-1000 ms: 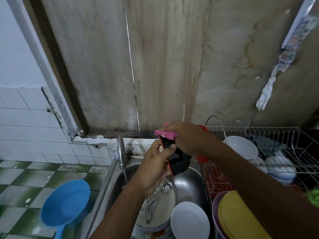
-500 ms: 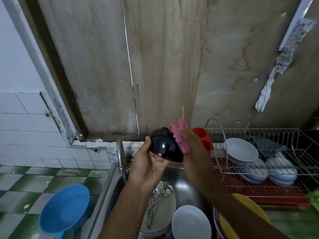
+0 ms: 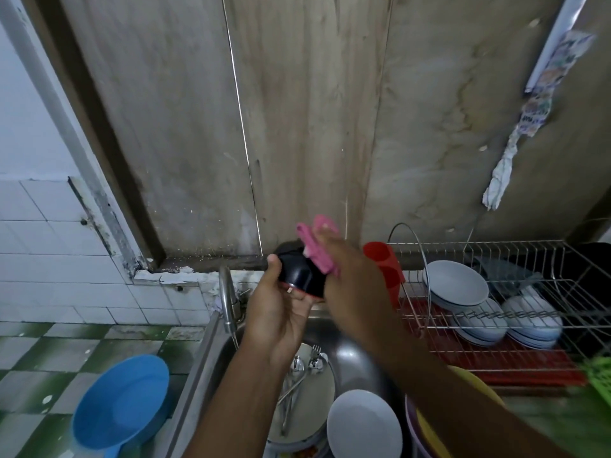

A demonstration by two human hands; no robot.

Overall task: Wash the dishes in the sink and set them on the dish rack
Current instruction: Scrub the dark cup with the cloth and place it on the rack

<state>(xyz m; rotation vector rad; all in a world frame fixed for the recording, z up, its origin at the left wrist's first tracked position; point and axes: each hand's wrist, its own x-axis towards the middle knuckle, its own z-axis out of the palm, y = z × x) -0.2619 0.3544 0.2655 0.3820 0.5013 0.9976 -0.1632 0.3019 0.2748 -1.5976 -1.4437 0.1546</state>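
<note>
Above the steel sink (image 3: 358, 357), my left hand (image 3: 276, 309) holds a black bowl with a red rim (image 3: 299, 274), its outside facing me. My right hand (image 3: 352, 285) grips a pink cloth (image 3: 319, 247) and presses it on the bowl's right side. In the sink lie a pale plate with spoons and a fork (image 3: 302, 368) and a white plate (image 3: 363, 428). The wire dish rack (image 3: 562, 269) on the right holds several white plates (image 3: 458, 284) and bowls.
A tap (image 3: 228, 299) stands at the sink's back left. A red cup (image 3: 385, 267) sits at the rack's left end. A yellow plate on a purple one (image 3: 429, 434) lies right of the sink. A blue basin (image 3: 120, 403) rests on the green-checked floor.
The bowl has been turned from edge-on to bottom-up. The pink cloth has slid from the rim over to the outer right side, and both hands have risen slightly.
</note>
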